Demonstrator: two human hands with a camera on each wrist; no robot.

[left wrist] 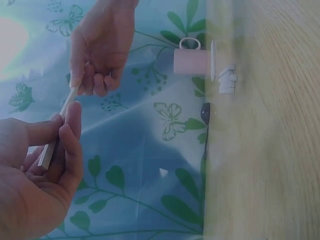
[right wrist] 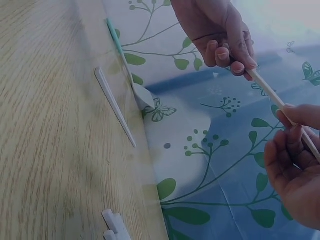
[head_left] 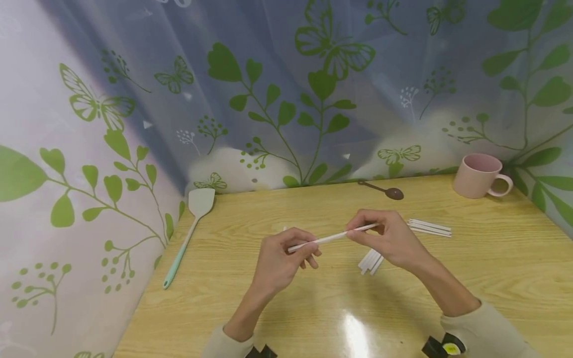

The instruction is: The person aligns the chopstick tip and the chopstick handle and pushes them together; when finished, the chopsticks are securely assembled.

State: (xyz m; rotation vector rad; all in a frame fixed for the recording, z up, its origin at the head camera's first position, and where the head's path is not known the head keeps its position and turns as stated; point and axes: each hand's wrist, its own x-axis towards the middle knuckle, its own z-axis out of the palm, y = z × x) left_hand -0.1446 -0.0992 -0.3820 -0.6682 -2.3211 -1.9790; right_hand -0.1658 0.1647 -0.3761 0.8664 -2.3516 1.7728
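A slim white chopstick (head_left: 331, 237) is held up over the table, slanting up to the right, its blunt end showing in the left wrist view. Near that end my left hand (head_left: 282, 258) pinches it between thumb and fingers. Further along, my right hand (head_left: 391, 238) pinches it too, with the far part running back through the fingers. Below the right hand lies a bunch of white chopsticks (head_left: 370, 261), partly covered by it. More white chopsticks (head_left: 430, 228) lie just past the right wrist. In the right wrist view, other white chopsticks (right wrist: 115, 106) rest on the table, mostly behind the left hand in the head view.
A spatula (head_left: 188, 231) with a mint handle lies along the table's left side. At the back are a brown spoon (head_left: 394, 193) and, to the right, a pink mug (head_left: 476, 176). A leaf-and-butterfly-patterned curtain (head_left: 268, 99) hangs behind the wooden table (head_left: 233, 214).
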